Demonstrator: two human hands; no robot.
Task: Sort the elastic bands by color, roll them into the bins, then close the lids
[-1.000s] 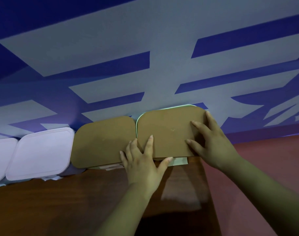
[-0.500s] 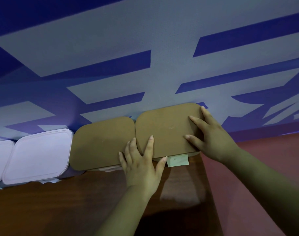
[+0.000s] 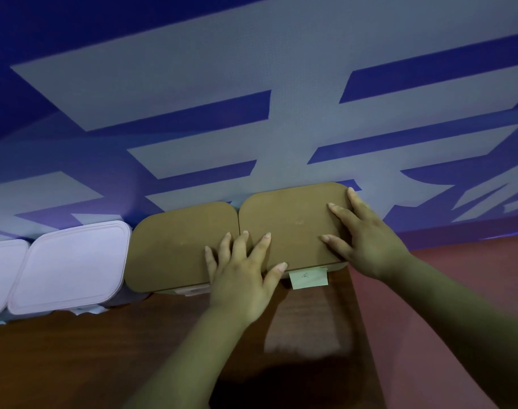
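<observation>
Far left, a pale lid (image 3: 0, 276) is cut off by the frame edge, with a second pale lid (image 3: 68, 267) just beside it. Both lie flat in a row along the blue-and-grey wall (image 3: 192, 84), at the far edge of the wooden table (image 3: 74, 364). Next in the row is the left brown lid (image 3: 175, 249), then the right brown lid (image 3: 293, 219) edge to edge with it, both lying flat; the bins under them are mostly hidden. Your left hand (image 3: 243, 276) comes in from below, forearm angled up and right. It is palm down with fingers straight and spread wide across the seam of the two brown lids, thumb at the right lid's near edge, gripping nothing. A paper label (image 3: 309, 278) hangs under that near edge, its scribble too small to read. Your right hand (image 3: 367, 240) reaches in from the lower right and lies flat on the right end of the right brown lid, fingers spread wide and straight, pressing and not curled. Beyond it is a reddish floor (image 3: 458, 276).
</observation>
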